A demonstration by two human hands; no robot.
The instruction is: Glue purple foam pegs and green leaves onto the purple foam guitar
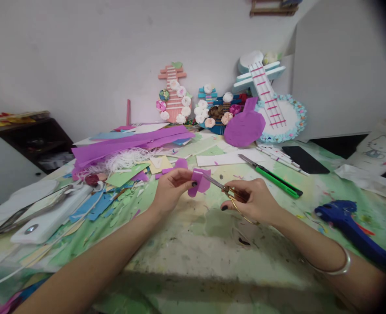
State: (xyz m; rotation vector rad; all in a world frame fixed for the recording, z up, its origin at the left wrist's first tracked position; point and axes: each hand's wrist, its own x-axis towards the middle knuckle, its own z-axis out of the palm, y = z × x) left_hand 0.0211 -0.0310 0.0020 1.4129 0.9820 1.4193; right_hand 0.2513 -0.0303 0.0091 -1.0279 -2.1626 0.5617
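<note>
My left hand [175, 187] pinches a small purple paper piece [203, 181] above the middle of the table. My right hand [252, 198] grips a pair of scissors [232, 201] by the gold-coloured handles. The scissor blades point left and meet the upper part of the purple piece; whether they are cutting into it I cannot tell. More purple paper, cut in rounded shapes, lies just behind my left hand. A green utility knife [278, 179] rests on the table beyond my right hand.
Purple sheets [130, 146] and white string [121, 160] lie at the left, near a white power bank [51, 216] with a cable. A blue glue gun [346, 222] and black phone [306, 159] are at the right. Flower-decorated paper instruments [175, 104] lean against the wall.
</note>
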